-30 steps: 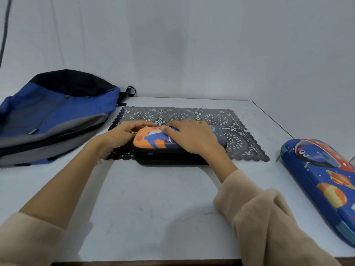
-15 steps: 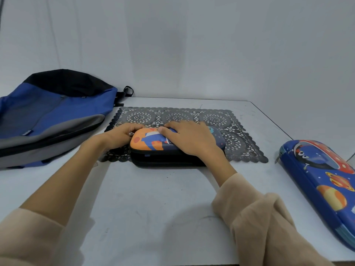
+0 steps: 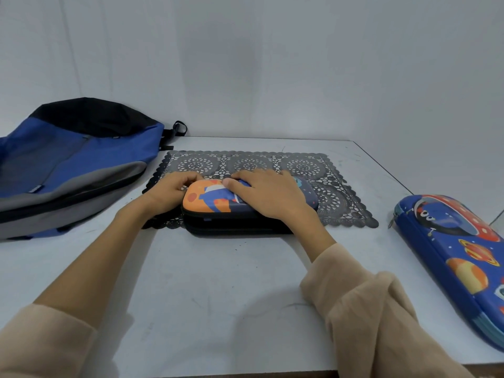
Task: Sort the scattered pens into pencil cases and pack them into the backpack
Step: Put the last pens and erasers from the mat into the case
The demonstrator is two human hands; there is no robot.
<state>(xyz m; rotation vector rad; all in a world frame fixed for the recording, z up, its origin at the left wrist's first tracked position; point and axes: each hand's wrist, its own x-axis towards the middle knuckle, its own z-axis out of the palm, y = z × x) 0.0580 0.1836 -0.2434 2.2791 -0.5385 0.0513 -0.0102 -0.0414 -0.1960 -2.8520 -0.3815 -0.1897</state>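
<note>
— Lying at frame centre, how is the orange pencil case (image 3: 215,203) held?
— It is pressed from above by the right hand (image 3: 270,195), whose fingers are spread flat on the lid. The left hand (image 3: 169,192) is curled against its left end; whether anything is pinched there cannot be told.
— What is it set on?
— Its far part is laid on the lace mat (image 3: 341,186). Its near edge is seen past the mat's scalloped border, on the white table (image 3: 218,296).
— And the edges round it?
— The backpack (image 3: 76,165) is laid at the left of the frame, just beside the mat's left border. A blue pencil case (image 3: 450,255) is placed at the right, closed, well apart from the mat and near the table's right edge. White tabletop is shown between mat and blue case, and from the orange case to the near edge, crossed only by the beige sleeves (image 3: 368,309).
</note>
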